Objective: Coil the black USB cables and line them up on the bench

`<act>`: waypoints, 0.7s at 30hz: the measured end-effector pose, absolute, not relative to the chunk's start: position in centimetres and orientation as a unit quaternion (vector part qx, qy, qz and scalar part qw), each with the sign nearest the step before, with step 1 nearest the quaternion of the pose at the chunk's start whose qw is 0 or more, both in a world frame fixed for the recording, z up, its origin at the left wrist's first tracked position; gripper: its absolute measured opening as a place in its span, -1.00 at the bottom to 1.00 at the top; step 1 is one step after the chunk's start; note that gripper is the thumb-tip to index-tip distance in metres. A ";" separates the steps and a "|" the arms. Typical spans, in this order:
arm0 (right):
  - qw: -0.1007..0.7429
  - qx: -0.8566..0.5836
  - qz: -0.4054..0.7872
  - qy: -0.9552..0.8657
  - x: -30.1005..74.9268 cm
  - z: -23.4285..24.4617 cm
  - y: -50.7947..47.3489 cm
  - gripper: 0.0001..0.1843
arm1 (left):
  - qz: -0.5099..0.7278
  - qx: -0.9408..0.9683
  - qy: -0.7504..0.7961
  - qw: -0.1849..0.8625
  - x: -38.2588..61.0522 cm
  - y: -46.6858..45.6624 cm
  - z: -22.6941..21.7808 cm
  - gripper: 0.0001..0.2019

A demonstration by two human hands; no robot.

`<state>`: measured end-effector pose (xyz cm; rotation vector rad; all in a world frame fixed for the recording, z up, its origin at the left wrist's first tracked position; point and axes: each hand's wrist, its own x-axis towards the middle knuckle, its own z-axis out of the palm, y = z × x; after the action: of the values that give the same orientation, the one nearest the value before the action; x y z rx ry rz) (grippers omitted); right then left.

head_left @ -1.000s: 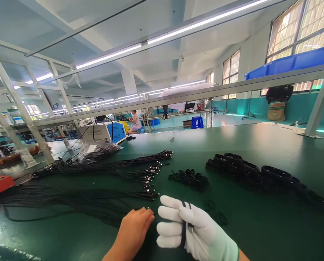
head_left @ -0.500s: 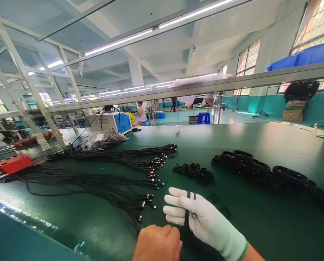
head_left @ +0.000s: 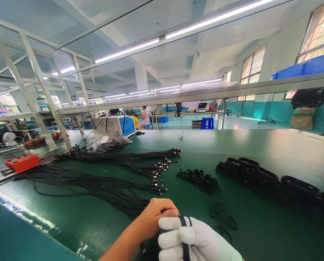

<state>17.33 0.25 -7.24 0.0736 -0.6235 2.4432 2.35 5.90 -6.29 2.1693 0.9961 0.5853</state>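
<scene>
My right hand [head_left: 194, 241], in a white glove, is curled at the bottom edge with thin black bands [head_left: 184, 232] looped over its fingers. Bare, my left hand [head_left: 155, 217] is closed and pressed against the glove's fingers, gripping a dark cable just below them; what it pinches is mostly hidden. Long black cables [head_left: 102, 181] with metal plugs lie spread across the green table [head_left: 259, 145] to the left. A small pile of black bands [head_left: 200, 178] lies ahead, with loose bands [head_left: 223, 217] to the right of my hands.
A row of coiled black cables [head_left: 270, 177] stretches along the right. At the table's left edge sits a red box [head_left: 22, 161]. A clear bag of cables [head_left: 110, 140] and a blue-and-white machine [head_left: 118, 125] are at the back. A person sits far behind.
My left hand drew back from the cable ends, then came up against the gloved right hand. The right hand has moved down and closed its fingers. The view shifted slightly.
</scene>
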 end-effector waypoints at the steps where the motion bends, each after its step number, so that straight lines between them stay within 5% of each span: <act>1: 0.341 0.025 0.909 -0.239 17.5 -7.0 0.4 -0.54 | 0.222 0.838 0.394 0.306 2.2 6.0 -6.9 -0.75; 7: 0.510 -0.114 0.804 -0.284 19.7 -6.9 1.5 -0.61 | 0.191 0.860 0.461 0.107 0.8 3.7 -9.7 -0.71; 14: 0.522 -0.252 0.767 -0.275 19.5 -7.8 1.6 -0.49 | 0.250 0.894 0.364 -0.082 3.1 -0.3 -10.0 -0.83; 17: 0.451 -0.254 0.792 -0.323 19.1 -7.8 0.8 -0.60 | 0.252 0.899 0.355 -0.052 3.1 0.3 -7.6 -0.91; 21: 0.324 -0.114 0.874 -0.343 18.6 -7.9 -0.1 -0.66 | 0.206 0.894 0.374 0.132 1.9 2.2 -4.0 -0.94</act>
<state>18.60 -0.12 -7.89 -0.2994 -0.8986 2.2936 1.88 2.24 -4.01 2.5952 1.0864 0.5978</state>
